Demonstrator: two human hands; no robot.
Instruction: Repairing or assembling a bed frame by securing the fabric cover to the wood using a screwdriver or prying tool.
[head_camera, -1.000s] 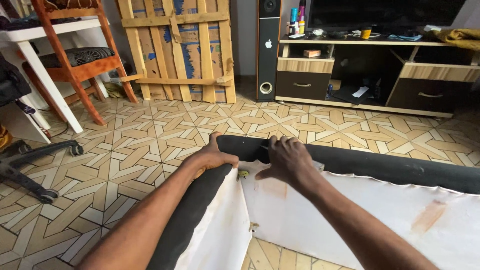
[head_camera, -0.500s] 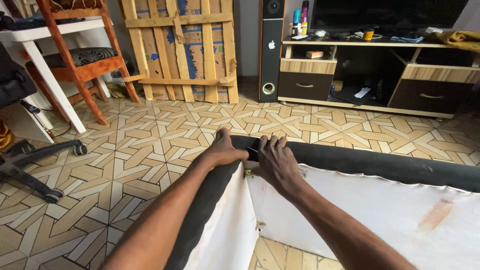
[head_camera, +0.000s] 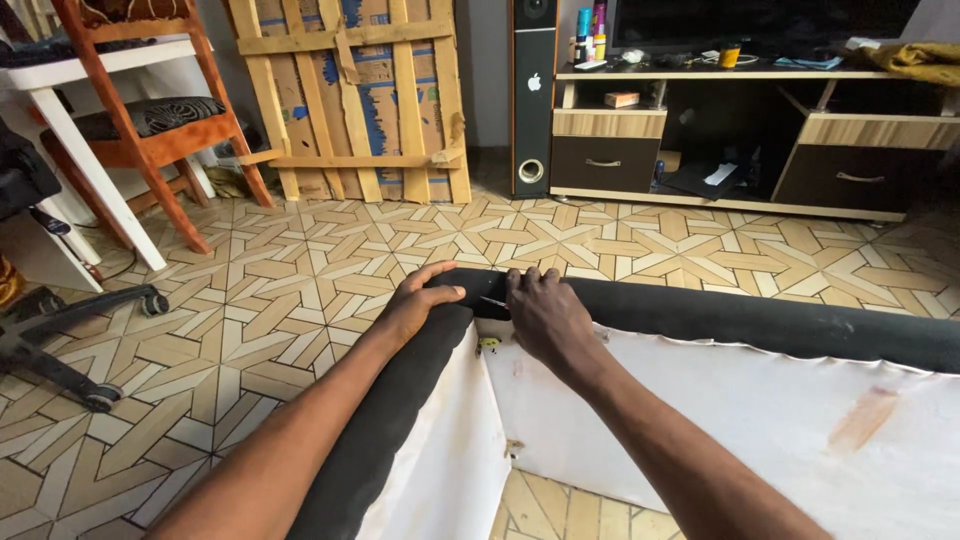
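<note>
A frame covered in black padding along its top edge and white fabric on its inner side stands in front of me, forming a corner. My left hand rests on the padded corner, fingers curled over the black edge. My right hand presses on the black padding just right of the corner, fingers bent over the far side. Whether it holds a small tool is unclear.
Patterned tile floor spreads around. A wooden pallet leans on the wall, with an orange chair and white table at left, an office chair base near left, a speaker and a low media cabinet behind.
The view shifted slightly left. Both hands stayed at the corner, the left sliding a bit forward over the padding and the right settling flatter on the black edge.
</note>
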